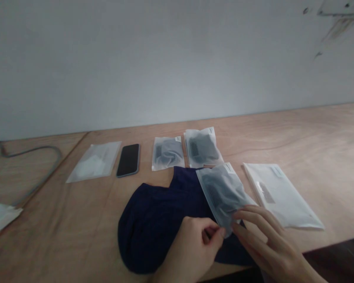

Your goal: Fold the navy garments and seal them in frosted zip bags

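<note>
A frosted plastic bag (222, 188) with a dark folded item inside and a small label at its top edge lies tilted over dark blue cloth (153, 220). At the bag's lower corner, the thumb and bent index finger of my left hand (194, 243) pinch the edge. My right hand (265, 236) grips the lower right side, its fingers curved over the plastic and its thumb mostly hidden. The cloth is spread on the table beneath the bag and my left hand, with part of it hidden by them.
Behind the cloth lie two similar filled bags (168, 151) (202, 147) and a phone (128, 160). A flat translucent pouch (96, 161) is further left; a larger whitish packet (283, 196) lies right. A grey cable (51, 173) crosses the left side. A wall (165, 63) borders the wooden table.
</note>
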The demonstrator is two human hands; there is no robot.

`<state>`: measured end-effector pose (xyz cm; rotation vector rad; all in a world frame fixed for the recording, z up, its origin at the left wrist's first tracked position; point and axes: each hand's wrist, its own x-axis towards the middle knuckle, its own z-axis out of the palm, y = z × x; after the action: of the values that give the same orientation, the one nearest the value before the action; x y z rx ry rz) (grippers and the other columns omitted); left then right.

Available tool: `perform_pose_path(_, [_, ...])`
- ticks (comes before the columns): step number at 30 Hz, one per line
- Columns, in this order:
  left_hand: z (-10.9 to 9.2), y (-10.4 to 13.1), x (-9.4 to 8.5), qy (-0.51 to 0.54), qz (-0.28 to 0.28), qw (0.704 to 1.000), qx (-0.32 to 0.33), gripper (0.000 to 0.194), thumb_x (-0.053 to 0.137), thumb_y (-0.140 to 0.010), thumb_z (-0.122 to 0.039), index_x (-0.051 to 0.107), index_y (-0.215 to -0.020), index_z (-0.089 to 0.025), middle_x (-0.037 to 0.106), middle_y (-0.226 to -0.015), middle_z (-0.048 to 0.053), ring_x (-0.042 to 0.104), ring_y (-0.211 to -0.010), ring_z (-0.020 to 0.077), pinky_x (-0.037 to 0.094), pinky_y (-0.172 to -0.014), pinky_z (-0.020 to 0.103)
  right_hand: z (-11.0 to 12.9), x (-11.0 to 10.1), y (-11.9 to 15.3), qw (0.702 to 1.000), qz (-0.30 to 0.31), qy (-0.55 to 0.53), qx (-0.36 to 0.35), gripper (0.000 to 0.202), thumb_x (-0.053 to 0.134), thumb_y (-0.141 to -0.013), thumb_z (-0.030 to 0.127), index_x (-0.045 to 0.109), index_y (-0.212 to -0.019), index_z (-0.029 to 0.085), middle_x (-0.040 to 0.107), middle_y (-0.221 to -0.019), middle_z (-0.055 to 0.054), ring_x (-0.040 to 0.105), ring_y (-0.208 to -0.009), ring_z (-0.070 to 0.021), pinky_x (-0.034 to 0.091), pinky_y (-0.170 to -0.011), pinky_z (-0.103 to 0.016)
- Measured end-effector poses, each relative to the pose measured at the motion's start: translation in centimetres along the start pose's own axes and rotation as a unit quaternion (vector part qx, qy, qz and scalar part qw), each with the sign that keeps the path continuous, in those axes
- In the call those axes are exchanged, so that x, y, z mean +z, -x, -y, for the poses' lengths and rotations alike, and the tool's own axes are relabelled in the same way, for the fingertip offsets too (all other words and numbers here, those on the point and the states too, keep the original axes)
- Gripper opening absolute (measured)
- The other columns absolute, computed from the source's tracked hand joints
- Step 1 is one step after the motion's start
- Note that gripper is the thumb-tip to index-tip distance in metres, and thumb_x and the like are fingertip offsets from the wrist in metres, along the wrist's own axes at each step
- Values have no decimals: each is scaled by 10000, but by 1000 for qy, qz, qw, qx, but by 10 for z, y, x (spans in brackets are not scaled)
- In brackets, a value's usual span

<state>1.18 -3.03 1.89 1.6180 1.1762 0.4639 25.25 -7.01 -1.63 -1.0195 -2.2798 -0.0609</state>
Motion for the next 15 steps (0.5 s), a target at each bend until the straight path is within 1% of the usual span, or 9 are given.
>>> perform_pose_path(3, [9, -8, 4, 122, 37, 988, -86, 396, 630, -945, -513, 719, -770, -169, 707, -645, 23, 596, -437, 122, 365, -409, 215, 2, 3, -9, 1000, 2, 2, -11, 393, 578, -967, 45, 691, -1315, 188, 730, -1220, -149, 658, -1215, -303, 601, -1010, -498])
perform_pose_path(6, [17, -12, 6, 194, 55, 972, -122, 436, 659, -873, -596, 680, -817, -163, 705, -679, 26, 576, -408, 114, 367, -366, 207, 3, 8, -14, 1000, 14, -7, -27, 336, 552, -995, 67, 692, -1287, 159, 743, -1160, -144, 677, -1151, -293, 595, -1006, -503])
perform_pose_path(9, [16, -14, 2, 204, 57, 969, -125, 471, 662, -846, -641, 645, -810, -171, 681, -661, 14, 579, -408, 116, 379, -359, 207, 6, 10, -17, 999, 6, -20, -42, 307, 537, -1000, 57, 694, -1250, 144, 759, -1088, -126, 702, -1077, -273, 592, -1024, -514])
perform_pose_path(11, [13, -19, -5, 199, 49, 971, -121, 464, 666, -860, -629, 629, -782, -173, 681, -666, 15, 588, -418, 112, 384, -368, 203, 10, 8, -21, 998, -11, -24, -53, 294, 534, -1000, 50, 702, -1216, 159, 773, -1034, -105, 721, -1038, -261, 602, -1025, -501])
perform_pose_path(13, [10, -28, -15, 180, 35, 977, -112, 432, 670, -896, -573, 621, -752, -169, 684, -674, 16, 595, -430, 103, 400, -388, 198, 16, 2, -27, 998, -28, -26, -49, 290, 533, -996, 39, 710, -1170, 187, 784, -972, -81, 742, -996, -241, 629, -996, -449])
perform_pose_path(15, [8, -42, -28, 151, 16, 983, -105, 392, 667, -945, -486, 619, -732, -161, 676, -668, 12, 598, -445, 95, 426, -420, 196, 22, -4, -32, 998, -37, -30, -47, 294, 525, -997, 31, 710, -1146, 204, 787, -914, -64, 759, -952, -222, 653, -953, -385])
